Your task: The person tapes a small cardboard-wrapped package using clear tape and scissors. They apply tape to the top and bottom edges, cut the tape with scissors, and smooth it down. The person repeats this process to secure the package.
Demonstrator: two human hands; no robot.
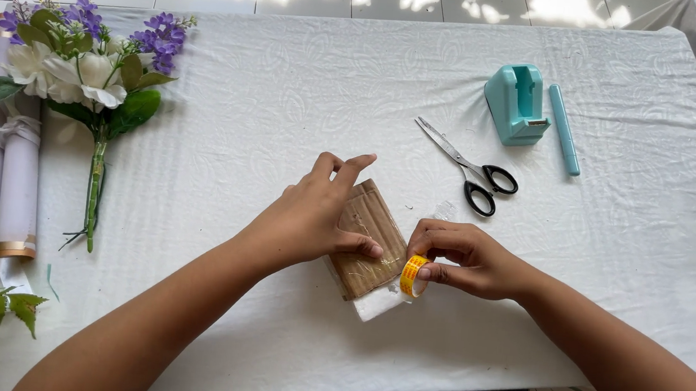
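Observation:
My left hand (316, 214) presses flat on a small parcel wrapped in brown paper (371, 236) that lies on the white tablecloth (289, 105); its thumb rests on the parcel's middle. My right hand (465, 258) pinches a small yellow roll of clear tape (413, 275) at the parcel's lower right corner. A strip of shiny tape runs across the brown paper. A bit of white paper (376, 304) sticks out under the parcel.
Black-handled scissors (470, 169) lie just beyond my right hand. A teal tape dispenser (516, 103) and a teal pen-like tool (564, 129) sit further back. A bouquet of white and purple flowers (88, 68) and rolled white paper (5, 179) lie at the left edge.

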